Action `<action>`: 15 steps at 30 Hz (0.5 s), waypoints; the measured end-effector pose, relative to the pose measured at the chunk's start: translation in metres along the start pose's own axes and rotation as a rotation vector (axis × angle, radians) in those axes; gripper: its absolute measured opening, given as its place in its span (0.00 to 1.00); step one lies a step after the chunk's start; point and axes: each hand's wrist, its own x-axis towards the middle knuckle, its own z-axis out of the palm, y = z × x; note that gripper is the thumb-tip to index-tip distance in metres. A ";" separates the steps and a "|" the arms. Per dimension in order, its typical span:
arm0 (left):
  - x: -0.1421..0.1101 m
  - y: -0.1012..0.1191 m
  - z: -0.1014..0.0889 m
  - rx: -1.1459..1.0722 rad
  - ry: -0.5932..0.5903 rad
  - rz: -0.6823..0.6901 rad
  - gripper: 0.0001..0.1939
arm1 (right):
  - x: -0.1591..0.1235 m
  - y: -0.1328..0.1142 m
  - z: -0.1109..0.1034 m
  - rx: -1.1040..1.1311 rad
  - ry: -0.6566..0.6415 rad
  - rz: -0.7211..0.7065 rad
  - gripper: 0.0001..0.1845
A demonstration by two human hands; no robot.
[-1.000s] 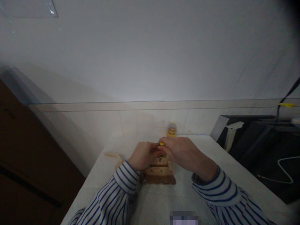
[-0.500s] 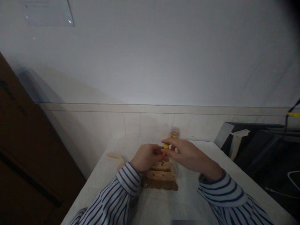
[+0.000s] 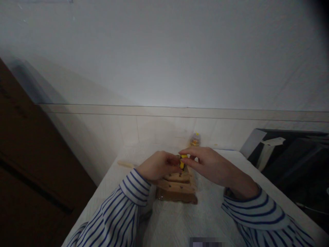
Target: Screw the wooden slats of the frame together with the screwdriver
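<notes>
My right hand (image 3: 205,163) pinches a small yellow piece (image 3: 184,156) between thumb and fingers. Against it, with fingers closed, my left hand (image 3: 160,166) covers whatever it may be holding. A second bit of yellow shows between the two hands; whether both bits belong to one piece I cannot tell. Under the hands lies a wooden slatted object (image 3: 177,185), light brown with dark dots along the slats and a darker front edge. My left hand hides part of its left side.
A small clear container (image 3: 195,139) with yellow contents and a yellow top stands at the back by the wall. To the left, a pale strip (image 3: 125,164) lies on the white-covered table (image 3: 177,223). Dark equipment (image 3: 295,157) is at the right, a brown cabinet (image 3: 33,154) at the left.
The view has tilted up or down slightly, shifting everything in it. The right hand's grip on the yellow piece has turned a little, and more yellow shows between the hands.
</notes>
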 end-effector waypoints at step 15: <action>-0.019 -0.046 -0.037 0.020 -0.226 -0.414 0.23 | -0.001 0.009 0.005 -0.025 -0.007 -0.004 0.14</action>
